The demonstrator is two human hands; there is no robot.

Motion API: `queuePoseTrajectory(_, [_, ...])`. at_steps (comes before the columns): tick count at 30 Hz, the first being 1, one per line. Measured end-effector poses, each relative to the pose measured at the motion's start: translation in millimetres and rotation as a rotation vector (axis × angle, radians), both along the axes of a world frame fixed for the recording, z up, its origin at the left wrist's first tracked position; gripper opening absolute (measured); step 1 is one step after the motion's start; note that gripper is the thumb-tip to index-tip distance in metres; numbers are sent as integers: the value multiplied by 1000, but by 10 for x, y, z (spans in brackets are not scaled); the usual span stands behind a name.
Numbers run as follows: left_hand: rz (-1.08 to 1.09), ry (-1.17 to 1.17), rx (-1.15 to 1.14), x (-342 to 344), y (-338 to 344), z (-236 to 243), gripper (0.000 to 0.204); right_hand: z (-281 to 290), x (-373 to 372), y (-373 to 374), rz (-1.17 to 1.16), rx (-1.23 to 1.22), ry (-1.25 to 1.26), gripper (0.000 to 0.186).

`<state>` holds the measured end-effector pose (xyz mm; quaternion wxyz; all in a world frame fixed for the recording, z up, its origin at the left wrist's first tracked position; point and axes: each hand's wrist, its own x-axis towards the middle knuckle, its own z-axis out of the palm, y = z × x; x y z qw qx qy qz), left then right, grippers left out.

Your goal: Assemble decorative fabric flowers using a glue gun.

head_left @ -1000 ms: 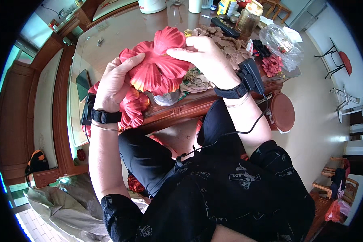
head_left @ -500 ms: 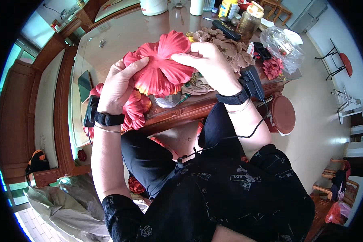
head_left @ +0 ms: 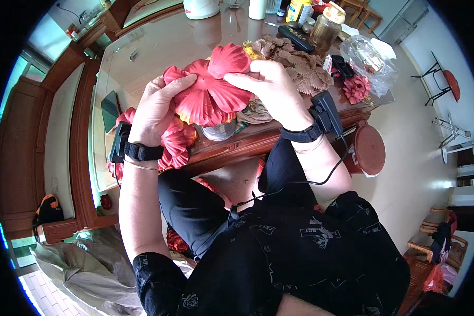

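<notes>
Black fabric fills the near ground — a patterned shirt and dark trousers, with a thin cable running up to a black device strapped above the right wrist. Past that, our left hand (head_left: 155, 108) wears a black wristband (head_left: 137, 151); its fingers curl over the left edge of a large red fabric flower (head_left: 210, 89), thumb tip pressed onto a petal. Our right hand (head_left: 271, 87) comes in from the other side, fingers close together and laid flat on the upper right petals, thumb tucked beneath; we cannot tell how firmly it pinches. The flower sits held between both sets of fingers, above the edge of the glossy wooden table (head_left: 163, 45). Under the left fingers, more red flowers (head_left: 174, 145) are bunched at the table rim. Just below the right fingers sits a clear glass bowl (head_left: 219, 130). Beyond the right fingertips — a heap of brown fabric petals (head_left: 295, 63), then a glass jar (head_left: 324, 29) and a clear plastic bag (head_left: 366, 58).
</notes>
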<state>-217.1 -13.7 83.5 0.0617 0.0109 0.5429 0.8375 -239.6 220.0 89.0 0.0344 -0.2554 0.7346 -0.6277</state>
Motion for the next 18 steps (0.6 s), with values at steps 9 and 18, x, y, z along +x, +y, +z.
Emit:
queuePoseTrajectory(9, [8,6,53,34,-1,12,9,9,37,-29,39,-85,-50,27])
queuePoseTrajectory(18, [13,20,38,56,21,-24,9,3,64,-26,37,-137,-83,26])
